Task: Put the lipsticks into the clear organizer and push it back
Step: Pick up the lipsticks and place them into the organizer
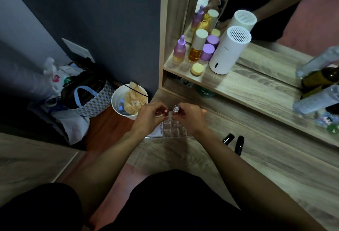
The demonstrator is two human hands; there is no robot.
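Note:
A clear organizer (pixel 173 129) with a grid of square cells stands on the wooden tabletop near its left edge. Both hands hover over its far side. My left hand (pixel 148 117) pinches a small dark red lipstick (pixel 165 111) with a white label on its end. My right hand (pixel 192 118) grips a lipstick with a silvery round cap (pixel 176 110), held upright above the far cells. Two black lipsticks (pixel 228 138) (pixel 239 144) lie loose on the table to the right of the organizer.
A shelf with a mirror behind holds purple and amber bottles (pixel 197 47), a yellow jar (pixel 197 69) and a white cylinder device (pixel 229 51). Clear bottles (pixel 317 100) lie at the right. A white bin (pixel 128 102) and bags (pixel 86 95) stand on the floor left.

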